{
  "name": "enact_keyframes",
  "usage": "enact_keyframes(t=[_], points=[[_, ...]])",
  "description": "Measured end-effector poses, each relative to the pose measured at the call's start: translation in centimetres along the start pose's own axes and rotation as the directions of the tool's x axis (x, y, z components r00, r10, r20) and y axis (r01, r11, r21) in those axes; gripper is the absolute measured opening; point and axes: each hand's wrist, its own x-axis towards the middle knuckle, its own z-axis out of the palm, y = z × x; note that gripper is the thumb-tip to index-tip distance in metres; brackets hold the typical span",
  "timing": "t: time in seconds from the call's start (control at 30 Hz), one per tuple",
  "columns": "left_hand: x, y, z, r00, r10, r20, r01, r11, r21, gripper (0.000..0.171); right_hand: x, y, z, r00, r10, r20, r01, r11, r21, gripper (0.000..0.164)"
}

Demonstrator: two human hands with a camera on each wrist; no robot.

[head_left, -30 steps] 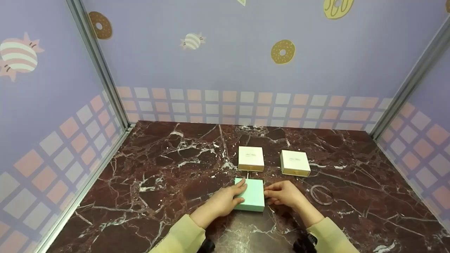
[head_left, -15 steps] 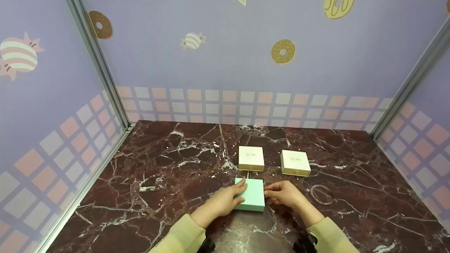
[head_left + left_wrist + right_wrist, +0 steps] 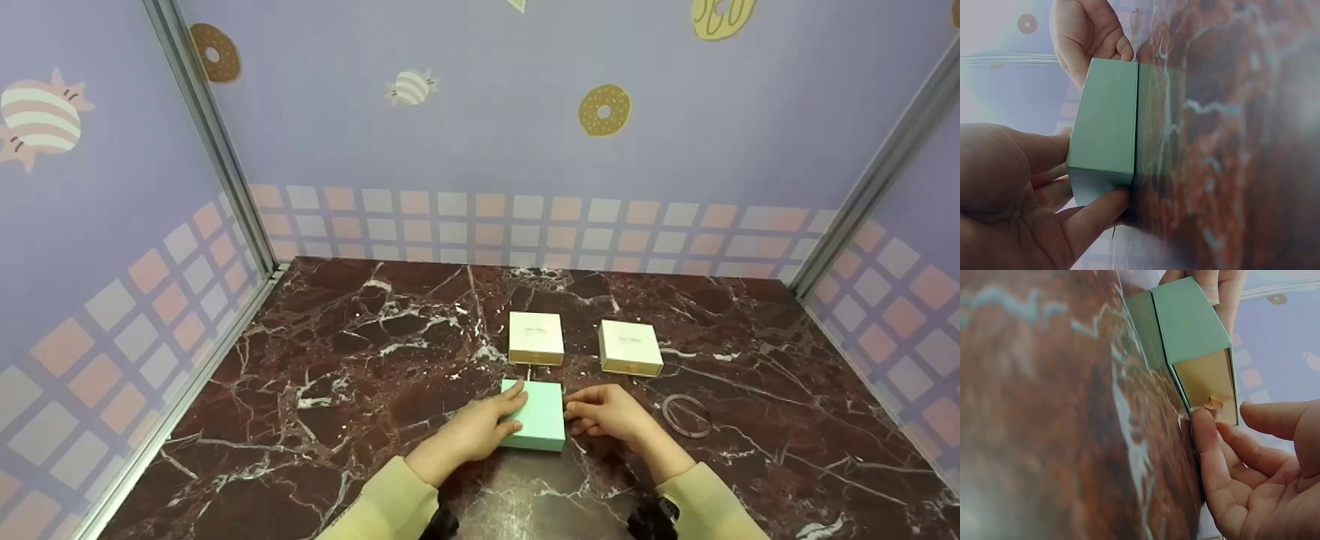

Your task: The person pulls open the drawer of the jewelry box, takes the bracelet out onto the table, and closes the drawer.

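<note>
Nearest to us, two pale yellow sleeves [image 3: 386, 499] come in over the counter [image 3: 360, 420], with black gear [image 3: 651, 520] at the wrists. Beyond the cuffs we find the left hand [image 3: 476, 429] holding the left end of a mint-green box [image 3: 541, 415], its thumb and a finger lying on the lid and, in the left wrist view, another finger bent against the end face down by the counter. We see this box flat on the surface, about midway between the counter's left and right edges. At its right end is the right hand [image 3: 611, 415], its fingers bent; the right wrist view shows us fingertips at a small ribbon tab [image 3: 1214, 406] on the box's gold end face [image 3: 1199, 377], one other digit standing apart from them, and we cannot tell whether the tab is pinched. Toward the counter's right edge, just past that hand, we notice a thin pinkish ring [image 3: 694, 433] lying flat. Farther on, we have one cream box [image 3: 535, 336] directly beyond the green one and a second cream box [image 3: 630, 346] to its right, apart from it. Along the counter's far edge we meet a lavender wall [image 3: 487, 142] with checks, doughnuts and sweets, and metal posts [image 3: 217, 142] rise from its far corners.
</note>
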Motion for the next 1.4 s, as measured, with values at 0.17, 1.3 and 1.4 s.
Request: enact_keyframes(t=[0.17,1.3,1.4], points=[[0.0,-0.1,-0.2,1.0,0.006,0.013,-0.006,1.0,-0.013,0.057,0.4,-0.2,-0.2,0.998,0.007,-0.065,-0.005,1.0,0.022,0.036],[0.4,-0.8,-0.6,0.998,-0.032,-0.054,0.033,0.999,0.021,0.083,1.5,-0.5,0.8,0.995,-0.031,-0.099,0.031,1.0,-0.005,0.037],[0.4,-0.9,-0.6,0.996,-0.047,-0.07,0.049,0.999,0.024,0.082,1.1,-0.5,0.8,0.994,-0.036,-0.103,0.033,0.999,-0.033,0.037]])
